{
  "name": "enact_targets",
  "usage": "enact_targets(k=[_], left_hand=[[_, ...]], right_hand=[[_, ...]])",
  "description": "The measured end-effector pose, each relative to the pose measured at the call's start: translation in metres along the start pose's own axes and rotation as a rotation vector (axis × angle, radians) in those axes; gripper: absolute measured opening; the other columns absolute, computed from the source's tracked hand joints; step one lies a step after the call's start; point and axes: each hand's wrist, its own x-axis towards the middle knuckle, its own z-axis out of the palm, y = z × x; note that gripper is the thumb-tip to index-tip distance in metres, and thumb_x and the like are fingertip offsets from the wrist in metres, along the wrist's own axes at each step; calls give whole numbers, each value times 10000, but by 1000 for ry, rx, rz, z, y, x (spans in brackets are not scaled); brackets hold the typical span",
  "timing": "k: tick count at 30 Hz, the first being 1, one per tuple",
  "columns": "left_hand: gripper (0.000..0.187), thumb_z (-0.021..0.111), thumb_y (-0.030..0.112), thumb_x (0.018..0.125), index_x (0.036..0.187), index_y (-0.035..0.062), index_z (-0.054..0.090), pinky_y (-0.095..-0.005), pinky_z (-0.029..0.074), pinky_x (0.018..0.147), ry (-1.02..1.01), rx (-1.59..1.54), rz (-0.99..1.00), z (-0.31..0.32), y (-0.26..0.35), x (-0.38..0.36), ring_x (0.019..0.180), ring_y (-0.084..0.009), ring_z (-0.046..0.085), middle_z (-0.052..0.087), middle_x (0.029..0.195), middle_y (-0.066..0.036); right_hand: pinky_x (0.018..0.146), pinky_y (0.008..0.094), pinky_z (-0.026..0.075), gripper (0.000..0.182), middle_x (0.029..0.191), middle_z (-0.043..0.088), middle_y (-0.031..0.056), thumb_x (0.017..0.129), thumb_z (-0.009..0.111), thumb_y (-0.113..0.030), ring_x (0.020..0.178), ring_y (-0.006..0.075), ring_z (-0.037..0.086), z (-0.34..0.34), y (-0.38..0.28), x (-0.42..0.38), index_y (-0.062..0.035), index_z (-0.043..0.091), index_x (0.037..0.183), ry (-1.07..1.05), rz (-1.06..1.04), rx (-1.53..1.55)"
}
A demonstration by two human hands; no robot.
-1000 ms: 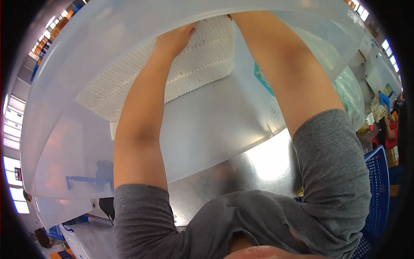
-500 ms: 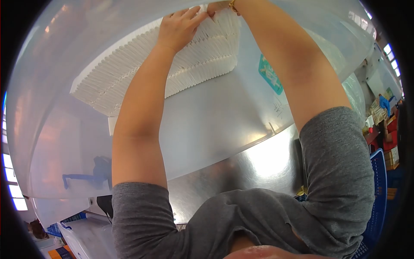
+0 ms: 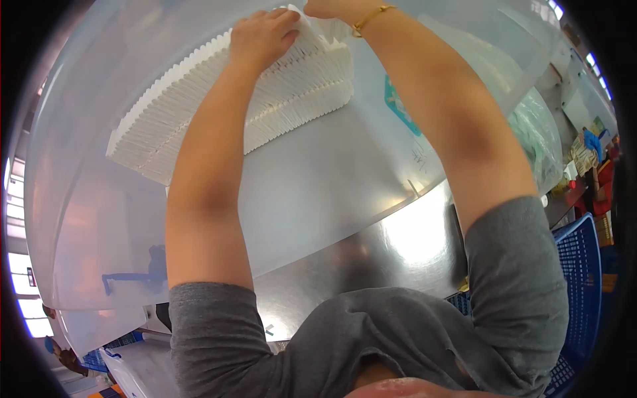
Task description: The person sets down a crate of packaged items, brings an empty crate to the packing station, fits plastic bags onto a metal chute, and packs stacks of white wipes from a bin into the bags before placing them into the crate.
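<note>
Long rows of thin white folded pieces point(image 3: 199, 99), packed side by side on edge, stand inside a large translucent plastic bin point(image 3: 332, 219). My left hand point(image 3: 262, 38) rests on top of the rows near their right end, fingers stretched over the edges and thumb apart. Just right of it, a few white pieces point(image 3: 306, 30) lean away from the others. My right hand point(image 3: 328, 8), with a gold bracelet point(image 3: 371, 20) at the wrist, is above that right end. The frame's top edge cuts it off, so its fingers are mostly hidden.
Beneath the bin is a shiny metal table point(image 3: 358, 259). A teal piece point(image 3: 400, 106) lies beside my right forearm. Clear plastic sheeting point(image 3: 539, 146) hangs at the right, above a blue crate point(image 3: 577, 265). Another person's hand point(image 3: 65, 358) shows at the lower left.
My left hand has shifted slightly left along the rows. The right hand has risen toward the top edge and away from the left, and the white pieces between them now lean apart.
</note>
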Motion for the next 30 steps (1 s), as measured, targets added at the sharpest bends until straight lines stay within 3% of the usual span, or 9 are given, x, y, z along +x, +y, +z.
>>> enact_targets(k=[2,4,7,11,15,18,23,26,30], left_hand=[[307,645,421,775,993,207,623,-342,475,749,-62,-2,-6,-10,0,9,942,-189,611,652,1000,18],[458,457,419,854,1071,44,608,-438,442,881,-351,-397,-227,-14,-3,32,1010,-395,558,582,1073,-239],[418,604,509,782,956,134,663,-363,468,772,-541,-264,-411,1,-17,70,957,-233,611,661,998,-59],[651,584,635,723,984,44,666,-376,449,782,-665,-44,-422,14,-14,91,907,-279,609,644,1027,-143],[708,608,640,683,1046,34,651,-368,461,703,-752,203,-394,14,-12,109,794,-265,600,629,961,-158],[632,611,595,684,990,44,656,-385,493,686,-1018,50,-544,-3,8,119,781,-269,610,621,919,-150],[515,611,527,684,905,63,646,-405,490,626,-970,-4,-630,-6,41,123,740,-274,606,610,898,-142],[423,610,476,671,820,81,633,-397,458,584,-934,-397,-928,12,42,114,692,-253,580,595,868,-134],[495,615,438,632,949,58,633,-377,449,762,-952,-191,-769,59,17,113,881,-277,577,616,992,-155]], right_hand=[[838,455,446,379,1075,581,214,781,590,-283,964,353,557,-46,-27,-12,-50,587,1080,3,54,-10],[894,454,418,415,1144,562,217,822,545,-302,1058,354,523,-125,-84,-27,-50,565,1151,-281,322,-148],[771,382,477,365,916,618,147,685,650,-200,880,317,595,-172,-106,-136,-55,577,1012,7,314,98],[800,334,461,434,1001,558,180,633,687,-97,886,292,579,-182,-118,-319,-28,495,1016,-60,531,537],[746,379,494,504,1089,540,217,627,682,-113,888,375,587,-210,-115,-443,-56,468,1080,-151,685,552],[833,395,464,647,1165,492,231,624,699,-130,998,387,545,-215,-118,-467,-41,396,1189,-184,724,648],[977,401,359,849,1250,424,234,612,722,-135,1136,365,449,-222,-121,-458,-6,270,1320,-381,725,650],[1009,400,330,900,1263,417,223,604,725,-130,1156,349,431,-217,-125,-458,-1,239,1350,-447,732,620],[1001,398,339,901,1254,432,191,590,723,-120,1155,336,440,-209,-131,-456,-10,252,1349,-482,814,758]])
